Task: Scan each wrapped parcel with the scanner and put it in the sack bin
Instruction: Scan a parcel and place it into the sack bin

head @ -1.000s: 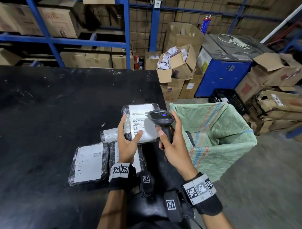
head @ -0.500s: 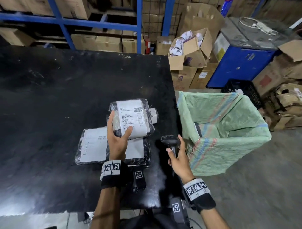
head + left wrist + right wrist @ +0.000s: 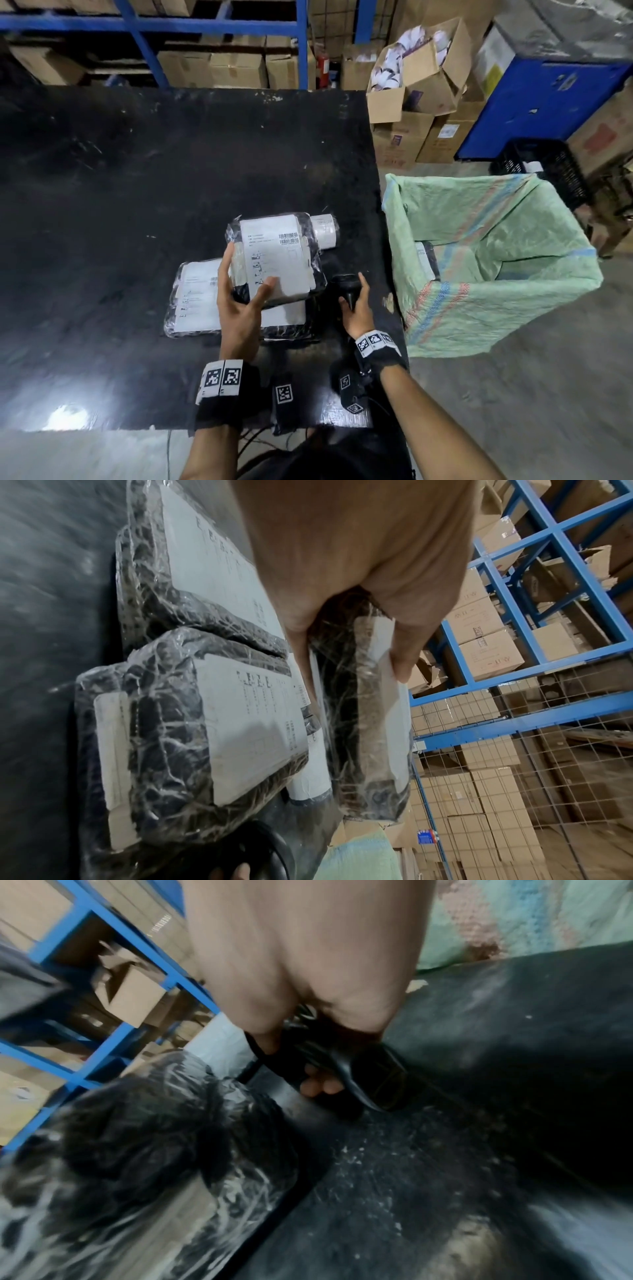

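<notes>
Right hand (image 3: 356, 310) low at the counter (image 3: 137, 178) edge, fingers wrapped round the scanner (image 3: 347, 286). Left hand (image 3: 239, 305) grips a wrapped parcel (image 3: 277, 257), label up, above two more parcels (image 3: 195, 294) lying flat. Beyond, right, the green sack bin (image 3: 496, 274) stands open beside the counter.

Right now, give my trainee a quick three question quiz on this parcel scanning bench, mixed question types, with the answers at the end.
1. True or false: the left hand holds a wrapped parcel label up.
2. What does the right hand grip? A) tape roll B) scanner C) knife
3. Fill in: the green sack bin stands off the black table's ____ side.

Key: 1 true; 2 B; 3 right. One parcel already shows inside the sack, and more parcels lie on the table under the held one.
</notes>
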Available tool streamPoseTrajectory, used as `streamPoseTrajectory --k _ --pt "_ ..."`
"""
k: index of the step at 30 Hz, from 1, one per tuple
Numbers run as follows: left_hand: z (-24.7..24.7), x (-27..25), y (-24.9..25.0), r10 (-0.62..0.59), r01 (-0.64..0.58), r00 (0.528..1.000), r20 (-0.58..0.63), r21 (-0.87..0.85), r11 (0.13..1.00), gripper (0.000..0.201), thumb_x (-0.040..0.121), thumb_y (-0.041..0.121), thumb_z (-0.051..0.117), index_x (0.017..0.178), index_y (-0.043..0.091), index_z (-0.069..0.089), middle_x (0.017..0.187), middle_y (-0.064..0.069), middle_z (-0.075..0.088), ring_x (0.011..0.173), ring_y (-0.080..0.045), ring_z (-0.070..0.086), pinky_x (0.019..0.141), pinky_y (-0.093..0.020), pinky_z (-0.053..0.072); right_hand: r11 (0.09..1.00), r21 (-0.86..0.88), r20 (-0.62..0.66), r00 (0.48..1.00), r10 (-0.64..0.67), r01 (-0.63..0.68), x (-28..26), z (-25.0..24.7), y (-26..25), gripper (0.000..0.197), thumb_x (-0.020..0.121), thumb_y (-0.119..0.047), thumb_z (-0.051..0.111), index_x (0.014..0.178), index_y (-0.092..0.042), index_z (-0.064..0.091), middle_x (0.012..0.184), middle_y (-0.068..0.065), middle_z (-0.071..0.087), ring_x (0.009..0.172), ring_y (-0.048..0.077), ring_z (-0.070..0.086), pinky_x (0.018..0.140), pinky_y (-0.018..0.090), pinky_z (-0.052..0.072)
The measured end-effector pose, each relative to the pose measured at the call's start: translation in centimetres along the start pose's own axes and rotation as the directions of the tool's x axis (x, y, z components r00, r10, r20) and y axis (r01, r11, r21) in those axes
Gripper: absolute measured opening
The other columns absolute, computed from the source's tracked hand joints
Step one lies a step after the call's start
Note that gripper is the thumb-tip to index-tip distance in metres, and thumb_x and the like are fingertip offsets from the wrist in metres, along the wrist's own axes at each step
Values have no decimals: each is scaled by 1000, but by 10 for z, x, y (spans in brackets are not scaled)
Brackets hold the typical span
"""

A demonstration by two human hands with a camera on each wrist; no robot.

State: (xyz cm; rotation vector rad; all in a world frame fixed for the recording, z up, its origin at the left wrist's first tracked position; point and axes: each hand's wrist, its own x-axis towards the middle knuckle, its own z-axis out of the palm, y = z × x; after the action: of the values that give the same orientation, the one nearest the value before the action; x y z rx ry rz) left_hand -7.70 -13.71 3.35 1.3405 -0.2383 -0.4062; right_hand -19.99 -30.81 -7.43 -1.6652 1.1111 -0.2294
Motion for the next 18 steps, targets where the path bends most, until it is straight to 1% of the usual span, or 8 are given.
streamPoseTrajectory --k 4,7,9,10,12,14,16,18 --pt "8 2 0 -37 37 999 20 3 999 85 86 4 80 153 39 42 159 -5 48 143 -27 51 112 -60 47 997 -75 10 1000 17 -16 4 0 8 80 96 -24 60 158 -27 10 151 16 44 137 39 42 112 41 34" --pt "21 8 -2 -58 58 997 56 -7 998 86 83 6 82 152 40 44 158 -2 49 142 -26 52 110 -58 49 992 -117 -92 995 -47 36 -4 -20 5 73 97 -29 58 158 -27 16 143 16 47 134 35 41 113 27 18" --pt "35 11 -2 -78 80 993 90 -24 997 84 86 -1 79 153 37 44 157 0 50 139 -25 55 99 -49 59 986 -70 -152 976 -158 149 -13 -40 -5 63 99 -34 52 155 -32 24 140 11 50 119 25 54 111 32 35" --pt "43 12 -1 -86 91 991 102 -40 995 83 87 -6 76 153 34 44 156 1 50 137 -24 57 92 -41 62 982 -16 -169 968 -188 188 -18 -51 -13 58 100 -37 50 154 -38 27 136 6 52 105 16 60 100 30 46" --pt "63 13 -2 -97 109 985 141 -80 991 82 88 -11 72 153 30 44 154 -1 53 133 -24 60 88 -34 62 965 99 -182 958 -222 242 -25 -74 -36 52 102 -39 47 151 -44 30 123 -11 57 90 -3 55 88 18 46" --pt "84 12 -6 -98 116 977 191 -85 990 81 88 -9 73 154 28 44 153 0 54 135 -26 58 94 -39 61 943 183 -158 956 -249 276 -27 -97 -58 51 103 -38 45 151 -45 29 123 -29 53 106 -9 52 100 17 38" --pt "105 11 -8 -101 119 970 219 -69 991 81 88 -6 75 154 29 44 153 3 54 138 -23 57 100 -38 58 932 208 -111 954 -278 296 -25 -119 -77 53 103 -40 44 152 -47 26 135 -26 48 121 -6 48 110 22 32" --pt "128 9 -9 -104 125 962 253 -70 990 80 88 -3 76 154 31 45 154 5 54 139 -19 55 105 -38 55 934 203 -76 956 -283 292 -19 -138 -90 55 103 -40 46 152 -49 23 137 -29 48 125 -9 46 111 20 32"
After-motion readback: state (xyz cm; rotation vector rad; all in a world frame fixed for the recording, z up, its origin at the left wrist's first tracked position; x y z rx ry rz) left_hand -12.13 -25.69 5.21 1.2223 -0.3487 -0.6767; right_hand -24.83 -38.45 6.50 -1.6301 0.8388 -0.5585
